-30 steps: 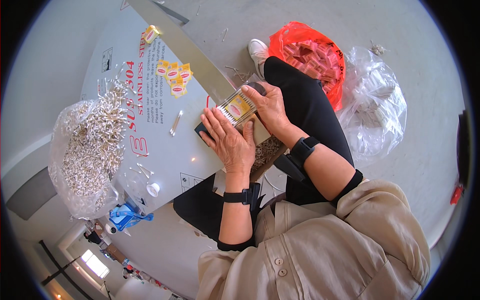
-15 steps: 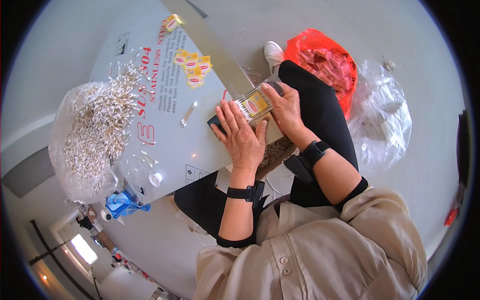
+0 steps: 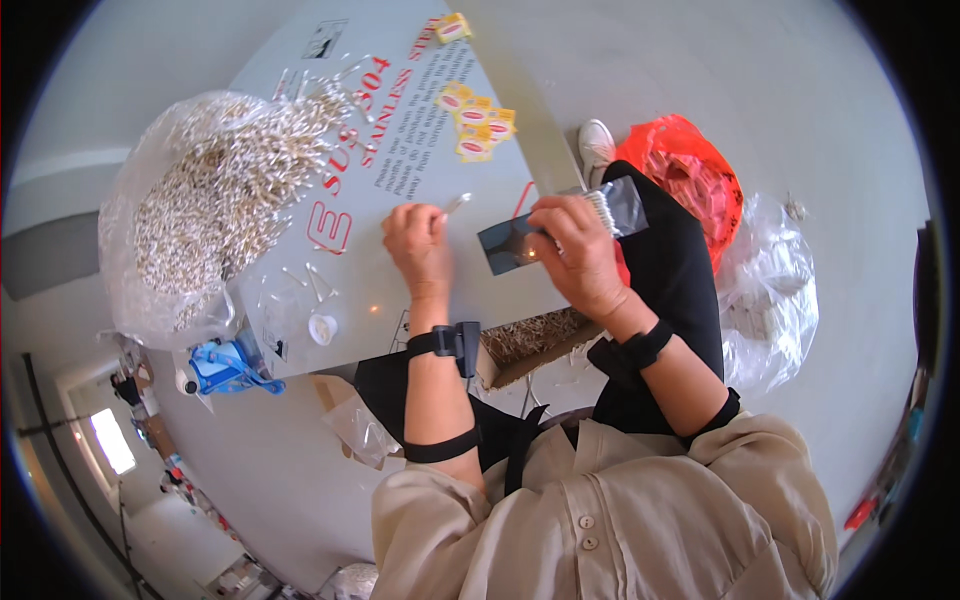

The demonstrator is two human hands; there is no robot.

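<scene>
My left hand is over the grey table sheet, fingers pinched together at the end of a few cotton swabs. My right hand grips a clear plastic pack of cotton swabs at the table's right edge. The pack's transparent end sticks out beyond the fingers, and my hand covers most of its face. A dark, shiny flat piece extends leftward from under my right hand; how it joins the pack is hidden. Small yellow cards lie farther off on the sheet.
A large clear bag of loose cotton swabs sits at the left. Near it are a white cap and a blue-and-white container. Below the table edge is a cardboard box of swabs. Right: a red bag and clear bag.
My left hand has left the pack and moved left to the loose swabs, pinching them. My right hand has turned over the pack, hiding its yellow card. The whole view has shifted.
</scene>
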